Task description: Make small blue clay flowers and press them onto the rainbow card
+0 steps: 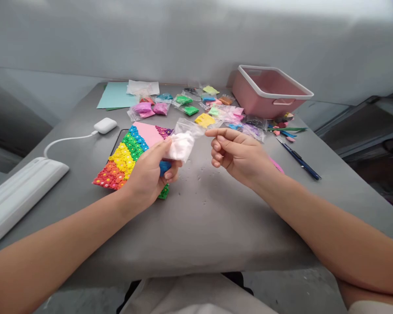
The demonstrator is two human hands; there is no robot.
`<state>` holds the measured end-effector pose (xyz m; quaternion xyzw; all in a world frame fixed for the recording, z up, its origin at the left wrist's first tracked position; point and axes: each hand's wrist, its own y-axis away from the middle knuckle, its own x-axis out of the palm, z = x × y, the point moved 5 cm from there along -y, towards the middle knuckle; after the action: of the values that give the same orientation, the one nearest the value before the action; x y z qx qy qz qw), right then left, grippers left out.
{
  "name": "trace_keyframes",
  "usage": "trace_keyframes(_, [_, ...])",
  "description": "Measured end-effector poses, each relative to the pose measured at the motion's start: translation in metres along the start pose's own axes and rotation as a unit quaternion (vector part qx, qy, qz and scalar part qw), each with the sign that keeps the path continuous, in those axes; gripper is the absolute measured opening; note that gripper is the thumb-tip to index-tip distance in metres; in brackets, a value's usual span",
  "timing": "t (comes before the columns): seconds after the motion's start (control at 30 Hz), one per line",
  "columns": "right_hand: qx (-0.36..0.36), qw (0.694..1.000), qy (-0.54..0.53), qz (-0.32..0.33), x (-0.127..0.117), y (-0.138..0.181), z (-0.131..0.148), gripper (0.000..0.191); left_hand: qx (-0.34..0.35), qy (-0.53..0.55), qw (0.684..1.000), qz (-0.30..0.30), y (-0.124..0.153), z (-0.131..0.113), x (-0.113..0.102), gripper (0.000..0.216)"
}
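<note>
My left hand (149, 171) is closed around a clear plastic bag of white clay (180, 146), and the bag's open-looking end points away to the upper right. Beneath that hand lies a board (126, 150) covered in rows of small rainbow-coloured clay flowers, with a bare pink patch (146, 133) near its top. The hand hides part of the board. Just right of the bag, my right hand (236, 152) is held above the table, its thumb against the index finger and the other fingers curled. Anything between those fingertips is too small to make out.
Several bags of coloured clay (183, 100) lie at the back. A pink bin (262, 93) stands back right, with a blue craft knife or pen (298, 158) in front. On the left are a white power strip (22, 192), a white case (105, 125) on a cable, and blue paper (116, 96).
</note>
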<state>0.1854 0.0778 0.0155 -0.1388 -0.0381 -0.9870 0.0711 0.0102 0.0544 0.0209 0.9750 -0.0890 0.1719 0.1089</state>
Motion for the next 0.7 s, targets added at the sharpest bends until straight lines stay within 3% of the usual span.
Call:
trace_keyframes(0.13, [-0.023, 0.999, 0.027, -0.019, -0.001, 0.001, 0.002, 0.042, 0.003, -0.008, 1.000, -0.011, 0.000, 0.001, -0.001, 0.020])
trace_keyframes(0.27, [-0.003, 0.999, 0.040, 0.004, 0.004, 0.004, 0.003, 0.056, 0.026, -0.059, 0.998, 0.022, 0.000, 0.003, -0.001, 0.024])
trace_keyframes(0.53, [-0.032, 0.997, 0.065, 0.001, 0.009, 0.012, 0.009, 0.039, -0.016, -0.137, 0.988, 0.064, 0.002, 0.006, 0.002, 0.035])
trace_keyframes(0.7, [-0.036, 0.998, 0.051, 0.001, 0.010, 0.012, 0.010, 0.039, -0.021, -0.166, 0.985, 0.052, 0.002, 0.005, 0.001, 0.036])
